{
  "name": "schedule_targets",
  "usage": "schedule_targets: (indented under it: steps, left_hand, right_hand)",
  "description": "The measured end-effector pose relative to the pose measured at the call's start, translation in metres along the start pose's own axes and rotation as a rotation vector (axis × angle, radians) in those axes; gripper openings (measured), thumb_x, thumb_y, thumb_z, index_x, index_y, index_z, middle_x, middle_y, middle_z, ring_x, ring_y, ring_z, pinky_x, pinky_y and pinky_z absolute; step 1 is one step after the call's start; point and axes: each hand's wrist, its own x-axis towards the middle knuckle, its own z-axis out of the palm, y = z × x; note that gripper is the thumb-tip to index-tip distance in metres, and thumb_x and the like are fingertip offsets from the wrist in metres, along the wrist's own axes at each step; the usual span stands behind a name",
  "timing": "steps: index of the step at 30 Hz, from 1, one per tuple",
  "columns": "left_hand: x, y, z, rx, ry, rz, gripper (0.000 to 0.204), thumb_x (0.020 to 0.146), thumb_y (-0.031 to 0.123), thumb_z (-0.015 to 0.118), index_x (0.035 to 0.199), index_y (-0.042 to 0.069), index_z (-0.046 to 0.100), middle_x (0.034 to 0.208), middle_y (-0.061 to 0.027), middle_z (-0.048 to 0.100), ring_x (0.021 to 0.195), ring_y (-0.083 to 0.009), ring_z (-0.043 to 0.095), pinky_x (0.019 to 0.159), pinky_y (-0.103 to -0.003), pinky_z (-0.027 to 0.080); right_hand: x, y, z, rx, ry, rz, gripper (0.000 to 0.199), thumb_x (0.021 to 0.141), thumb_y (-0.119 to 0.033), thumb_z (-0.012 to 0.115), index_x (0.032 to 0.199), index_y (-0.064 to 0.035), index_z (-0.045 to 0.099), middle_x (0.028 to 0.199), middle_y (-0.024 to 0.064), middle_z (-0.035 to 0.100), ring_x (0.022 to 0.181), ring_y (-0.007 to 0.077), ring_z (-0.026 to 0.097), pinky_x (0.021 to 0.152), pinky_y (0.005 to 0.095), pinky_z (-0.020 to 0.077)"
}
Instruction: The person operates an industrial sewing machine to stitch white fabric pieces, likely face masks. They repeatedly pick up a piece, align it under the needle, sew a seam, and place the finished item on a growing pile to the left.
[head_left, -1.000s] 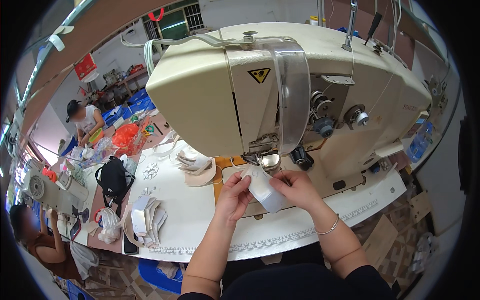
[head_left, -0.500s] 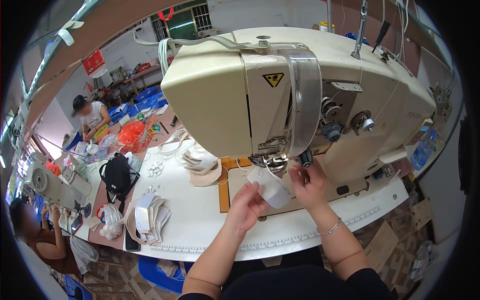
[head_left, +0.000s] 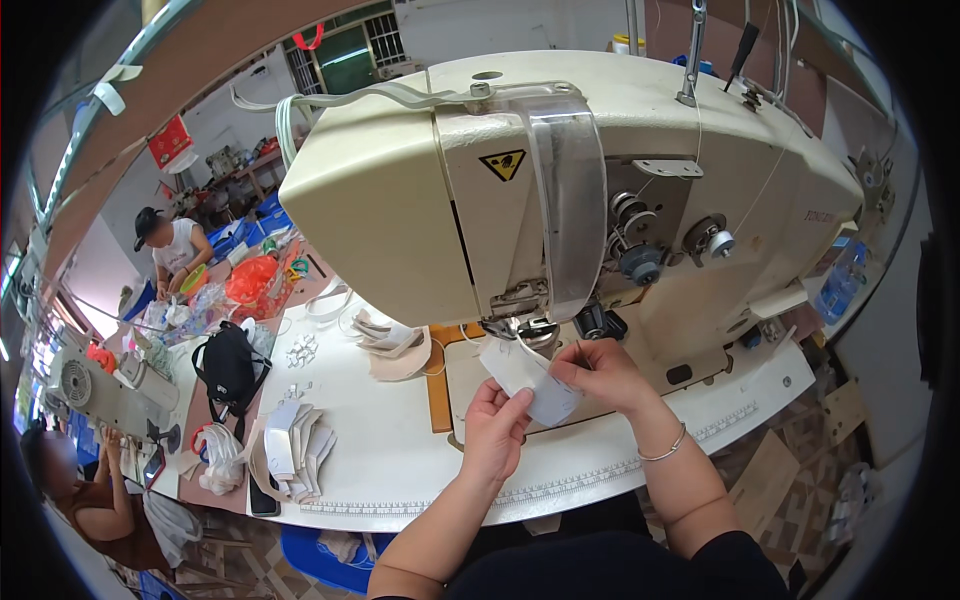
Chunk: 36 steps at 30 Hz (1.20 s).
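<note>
Under the needle area (head_left: 522, 328) of a large cream sewing machine (head_left: 375, 215) hangs a white, flat piece of fabric (head_left: 518, 372), tilted toward me. My left hand (head_left: 495, 428) pinches its lower left edge between thumb and fingers. At the upper right edge of that piece, my right hand (head_left: 605, 376) is closed in a pinch beside a thin pale strip that runs up toward the presser foot. The fingertips overlap the edge, so exactly what they grip there is partly hidden.
Left on the white table (head_left: 385, 460) lie a stack of white and beige pieces (head_left: 296, 450), another stack (head_left: 392, 350) and small white bits (head_left: 302, 350). A black bag (head_left: 228, 368) sits farther left. Two people work at the left. A blue tub (head_left: 325, 560) is below the table.
My right hand has moved left and down from beside the machine's black knob to the fabric piece, its fingers now pinched at the edge. The view has shifted slightly; my left hand keeps its hold.
</note>
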Motion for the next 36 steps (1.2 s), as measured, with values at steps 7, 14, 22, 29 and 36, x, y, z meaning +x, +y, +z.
schedule_targets:
  steps: [7,14,22,29,36]
  left_hand:
    - [0.003,-0.003,0.001,0.037,-0.02,0.095,0.034,0.078,0.002,0.059,0.108,0.003,0.043,0.102,-0.007,0.055,0.094,-0.0132,0.053,0.083,-0.026,0.043]
    - [0.003,-0.005,0.003,0.049,-0.007,0.136,0.036,0.078,0.001,0.06,0.109,0.002,0.041,0.103,-0.0079,0.055,0.095,-0.0132,0.053,0.083,-0.025,0.043]
    - [0.016,0.008,-0.005,0.1,-0.045,0.144,0.033,0.078,0.003,0.06,0.107,0.002,0.044,0.099,-0.0075,0.057,0.089,-0.0135,0.056,0.077,-0.026,0.046]
    - [0.03,0.029,-0.013,0.107,-0.08,0.0,0.032,0.078,0.003,0.06,0.107,0.001,0.047,0.092,-0.0045,0.06,0.084,-0.0118,0.058,0.073,-0.025,0.048]
    - [0.038,0.043,-0.01,0.144,-0.054,-0.021,0.032,0.079,0.007,0.061,0.107,0.0,0.048,0.092,-0.0045,0.059,0.082,-0.0118,0.058,0.074,-0.027,0.048]
  right_hand:
    - [0.006,-0.011,0.0,0.706,0.129,-0.197,0.01,0.078,-0.01,0.061,0.08,-0.0009,0.056,0.067,0.0064,0.057,0.053,0.0066,0.045,0.046,0.0207,0.0321]
    - [-0.003,0.008,-0.001,-0.125,-0.091,-0.006,0.027,0.073,-0.027,0.067,0.08,-0.0011,0.063,0.066,0.0003,0.058,0.061,0.0066,0.05,0.056,0.0218,0.0404]
    - [0.0,0.001,0.003,-0.166,-0.126,0.03,0.025,0.071,-0.023,0.068,0.08,-0.0006,0.063,0.065,-0.0008,0.056,0.059,0.0053,0.047,0.055,0.0211,0.0393]
    - [-0.002,-0.004,0.014,-0.138,-0.124,0.002,0.027,0.071,-0.026,0.068,0.078,-0.0006,0.062,0.063,-0.0006,0.056,0.057,0.0057,0.047,0.054,0.0214,0.0393]
    - [-0.003,0.004,0.021,-0.118,-0.088,-0.014,0.028,0.071,-0.026,0.067,0.078,0.0008,0.062,0.062,0.0011,0.055,0.056,0.0067,0.047,0.054,0.0215,0.0395]
